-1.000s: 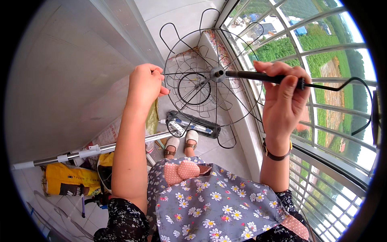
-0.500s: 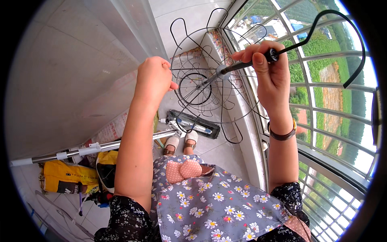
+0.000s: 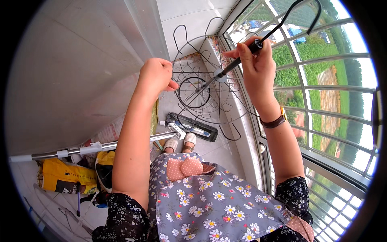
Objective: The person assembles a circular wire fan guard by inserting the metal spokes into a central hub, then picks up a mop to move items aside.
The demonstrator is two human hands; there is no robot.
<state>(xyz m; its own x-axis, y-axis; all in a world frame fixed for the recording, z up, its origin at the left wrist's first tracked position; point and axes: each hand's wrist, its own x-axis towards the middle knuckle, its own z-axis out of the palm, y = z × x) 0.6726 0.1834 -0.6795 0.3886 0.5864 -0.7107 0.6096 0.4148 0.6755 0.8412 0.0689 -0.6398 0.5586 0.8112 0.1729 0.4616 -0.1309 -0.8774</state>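
Currently, right hand (image 3: 259,78) grips hook-topped black metal pole (image 3: 231,67); left hand (image 3: 155,76) curls beside round black-wire rack (image 3: 220,76), hold unclear; firm pole grip should steady rack.

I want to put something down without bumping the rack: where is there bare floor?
Bare tile shows right of the shoes, between the black mop-like head, the window-side ledge and the apron. It's crowded on the left, with a metal pole and yellow bag, and between the left hand and right hand, where the wire rack spreads.
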